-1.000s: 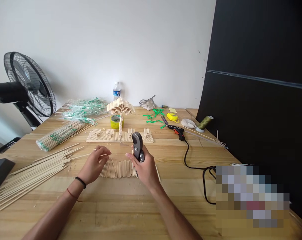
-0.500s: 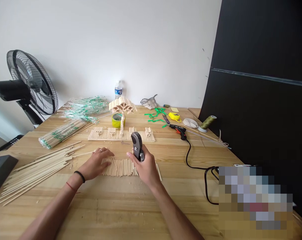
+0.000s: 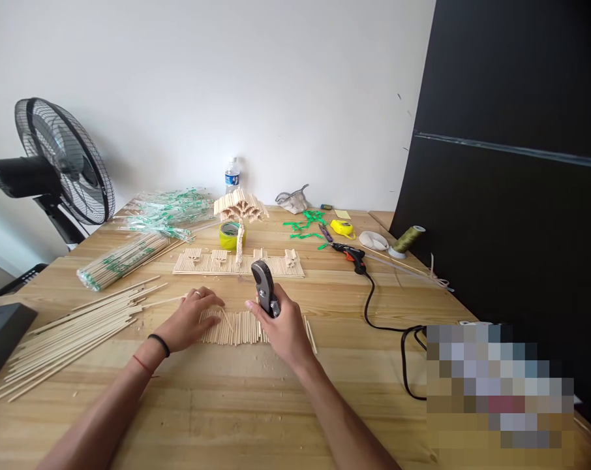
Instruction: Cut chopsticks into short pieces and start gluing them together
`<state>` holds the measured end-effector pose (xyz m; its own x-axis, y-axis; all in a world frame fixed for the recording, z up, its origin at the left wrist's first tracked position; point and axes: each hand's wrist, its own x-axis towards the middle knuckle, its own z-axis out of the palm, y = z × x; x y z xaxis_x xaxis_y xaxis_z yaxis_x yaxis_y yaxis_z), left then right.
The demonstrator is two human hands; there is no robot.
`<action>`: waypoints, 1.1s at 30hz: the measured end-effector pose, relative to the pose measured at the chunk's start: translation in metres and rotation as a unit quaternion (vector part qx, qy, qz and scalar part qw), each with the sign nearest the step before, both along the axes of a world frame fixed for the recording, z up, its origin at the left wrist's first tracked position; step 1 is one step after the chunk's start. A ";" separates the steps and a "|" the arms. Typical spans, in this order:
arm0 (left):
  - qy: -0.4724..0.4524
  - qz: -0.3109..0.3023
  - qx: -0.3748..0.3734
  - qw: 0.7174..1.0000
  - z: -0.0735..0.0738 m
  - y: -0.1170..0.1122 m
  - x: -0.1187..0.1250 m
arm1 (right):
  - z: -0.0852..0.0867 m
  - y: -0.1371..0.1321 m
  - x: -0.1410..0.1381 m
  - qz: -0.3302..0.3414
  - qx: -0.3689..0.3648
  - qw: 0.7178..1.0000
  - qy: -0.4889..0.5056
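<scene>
My left hand (image 3: 190, 320) is curled palm down at the left end of a row of short wooden sticks (image 3: 246, 328). A long thin wooden stick (image 3: 164, 301) runs in from the left under its fingers, which hide the end. By the fingertips, one short piece lies slanted across the row. My right hand (image 3: 286, 326) grips dark grey hand cutters (image 3: 263, 287), head up, over the right part of the row. Behind them stands a stick model with a small roof (image 3: 239, 203) and post on a slatted base (image 3: 207, 264).
Left lie loose long sticks (image 3: 75, 346), a bagged bundle (image 3: 124, 261) and plastic wrappers (image 3: 163, 212). A fan (image 3: 63, 160) stands far left. Right are a glue gun (image 3: 349, 254) with black cord, a yellow tape measure (image 3: 342, 228) and a thread spool (image 3: 407, 241).
The cutters in my right hand have tipped slightly to the left. My left hand and the sticks beneath it look almost unchanged.
</scene>
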<state>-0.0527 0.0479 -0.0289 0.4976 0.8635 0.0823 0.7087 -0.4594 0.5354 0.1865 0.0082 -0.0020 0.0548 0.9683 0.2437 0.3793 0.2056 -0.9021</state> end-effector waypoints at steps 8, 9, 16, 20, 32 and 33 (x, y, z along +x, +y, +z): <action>0.007 0.015 0.005 1.000 0.005 -0.003 0.004 | -0.002 -0.001 -0.003 0.020 -0.015 1.000 -0.005; 0.008 0.017 0.007 1.000 0.005 -0.004 0.005 | -0.002 -0.001 -0.002 0.022 -0.017 1.000 -0.006; 0.021 0.061 0.039 0.997 -0.002 -0.013 0.023 | -0.003 -0.001 -0.002 0.023 -0.023 0.999 -0.009; 0.026 0.062 0.055 0.996 -0.004 -0.018 0.032 | -0.004 -0.001 -0.002 0.025 -0.021 0.999 -0.016; -0.004 0.005 0.054 0.999 0.000 -0.026 0.036 | -0.004 0.000 -0.002 0.025 -0.014 0.999 -0.030; -0.009 0.001 0.050 0.999 0.000 -0.026 0.036 | -0.003 0.000 -0.002 0.026 -0.014 0.999 -0.029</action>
